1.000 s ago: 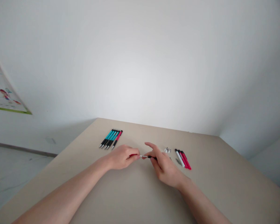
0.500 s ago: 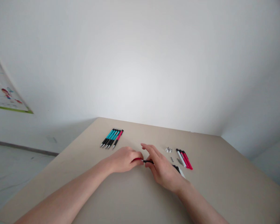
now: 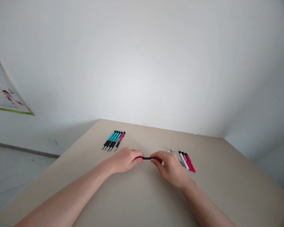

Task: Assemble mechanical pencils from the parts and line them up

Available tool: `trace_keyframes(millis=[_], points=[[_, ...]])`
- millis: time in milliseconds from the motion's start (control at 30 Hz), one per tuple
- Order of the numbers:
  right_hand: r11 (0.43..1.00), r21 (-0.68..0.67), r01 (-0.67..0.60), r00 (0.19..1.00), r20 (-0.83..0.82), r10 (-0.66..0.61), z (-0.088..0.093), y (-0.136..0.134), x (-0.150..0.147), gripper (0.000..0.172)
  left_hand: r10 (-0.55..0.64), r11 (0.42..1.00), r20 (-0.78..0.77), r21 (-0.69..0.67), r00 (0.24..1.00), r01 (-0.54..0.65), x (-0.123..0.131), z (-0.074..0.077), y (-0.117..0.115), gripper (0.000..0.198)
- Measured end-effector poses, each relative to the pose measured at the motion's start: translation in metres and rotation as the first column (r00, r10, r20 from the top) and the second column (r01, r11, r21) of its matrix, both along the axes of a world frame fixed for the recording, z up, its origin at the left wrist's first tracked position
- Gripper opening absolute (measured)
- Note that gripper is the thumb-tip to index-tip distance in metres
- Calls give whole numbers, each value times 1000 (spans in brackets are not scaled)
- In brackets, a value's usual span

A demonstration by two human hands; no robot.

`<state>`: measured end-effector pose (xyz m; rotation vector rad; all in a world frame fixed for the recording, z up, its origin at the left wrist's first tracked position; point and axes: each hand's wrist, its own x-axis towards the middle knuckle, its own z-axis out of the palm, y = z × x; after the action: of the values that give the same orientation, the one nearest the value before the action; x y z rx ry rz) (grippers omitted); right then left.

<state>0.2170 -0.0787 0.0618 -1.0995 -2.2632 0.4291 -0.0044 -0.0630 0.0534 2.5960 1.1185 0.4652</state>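
A pen (image 3: 146,158) with a red barrel and a black grip spans the gap between my hands, held level just above the table. My left hand (image 3: 126,160) pinches the red barrel, which its fingers mostly cover. Closed on the black end is my right hand (image 3: 169,165), thumb and fingertips together; the tip of the pen is hidden inside them. To the left of my hands lies a row of assembled pens (image 3: 111,140), several turquoise and black, with one red and black pen (image 3: 119,141) at its right end.
Right of my right hand lie red pen barrels (image 3: 190,162) and a white barrel (image 3: 184,160) with black tops. Small silvery tips (image 3: 171,151) and thin metal springs (image 3: 181,163) sit beside them, partly covered. The beige table (image 3: 142,195) meets a white wall behind.
My right hand's raised fingers have closed onto the black grip. Grip and barrel now line up level, slightly higher. The black and white parts near my right wrist are now hidden.
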Motion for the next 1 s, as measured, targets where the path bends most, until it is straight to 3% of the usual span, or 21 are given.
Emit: trace_keyframes(millis=[167, 533, 733, 900, 1000], points=[[1000, -2, -1, 999, -46, 1, -2, -1, -4, 15, -27, 996, 46, -79, 999, 30, 0, 0, 0, 13], [1000, -29, 0, 996, 91, 3, 2, -5, -6, 33, -30, 999, 12, 31, 999, 29, 1, -1, 0, 25], [1000, -25, 12, 998, 66, -11, 3, -5, -6, 18, -29, 998, 5, 54, 1000, 29, 1, 0, 0, 27], [1000, -22, -19, 992, 126, 22, 1, -3, -5, 33, -57, 997, 3, 60, 998, 57, 2, 2, -1, 29], [1000, -24, -4, 994, 112, 7, 1, -3, -5, 21, -50, 998, 12, 49, 999, 50, 2, 1, -1, 32]])
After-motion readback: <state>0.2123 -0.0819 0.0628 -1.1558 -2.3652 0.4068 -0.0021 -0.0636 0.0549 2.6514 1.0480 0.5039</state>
